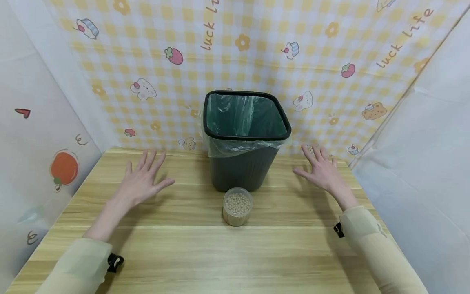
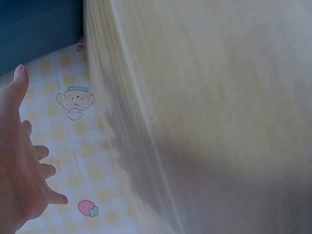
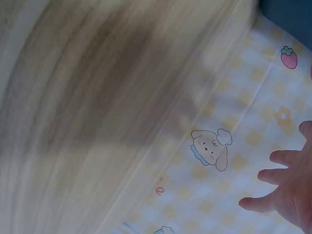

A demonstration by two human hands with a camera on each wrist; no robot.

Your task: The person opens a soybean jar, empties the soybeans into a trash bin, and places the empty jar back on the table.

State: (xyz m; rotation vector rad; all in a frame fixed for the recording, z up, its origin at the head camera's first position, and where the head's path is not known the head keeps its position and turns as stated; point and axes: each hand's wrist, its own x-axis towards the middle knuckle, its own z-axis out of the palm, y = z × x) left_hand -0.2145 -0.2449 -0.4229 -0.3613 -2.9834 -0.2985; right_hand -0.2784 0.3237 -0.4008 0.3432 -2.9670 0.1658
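Note:
My left hand (image 1: pixel 141 183) is held over the left part of the wooden table (image 1: pixel 176 261), fingers spread and holding nothing. On the other side my right hand (image 1: pixel 321 171) is likewise spread and bare, to the right of a dark trash bin (image 1: pixel 238 167). A clear plastic bag (image 1: pixel 235 148) lines the bin and folds over its black rim. Just in front of the bin stands a clear round tub (image 1: pixel 237 218) filled with small beige beads (image 1: pixel 238 203). Both wrist views show the palm side of each hand, the left (image 2: pixel 24 170) and the right (image 3: pixel 292 190), with fingers apart.
Behind the table hangs a yellow checked cloth (image 1: pixel 227 69) with cartoon prints. White sheets close off the left side (image 1: pixel 40 122) and the right side (image 1: pixel 422 163). The bin stands near the table's back edge, between the two hands.

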